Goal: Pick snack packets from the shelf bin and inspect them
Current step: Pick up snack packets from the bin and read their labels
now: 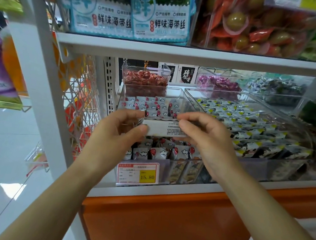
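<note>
A small white snack packet (163,127) with fine printed text facing me is held level between both hands, above a clear shelf bin (176,94). My left hand (118,130) pinches its left end. Its right end is pinched by my right hand (206,140). The bin below holds several grey-white packets (149,105) with red spots and cloud marks. More of them lie under my hands near the bin's front.
A price tag (137,173) reading 15.80 hangs on the bin's front. A second clear bin (286,111) to the right holds black, white and yellow packets. Small bins of red (145,79) and purple (218,84) sweets stand behind. A white shelf board (177,52) runs overhead; white wire mesh (79,94) stands left.
</note>
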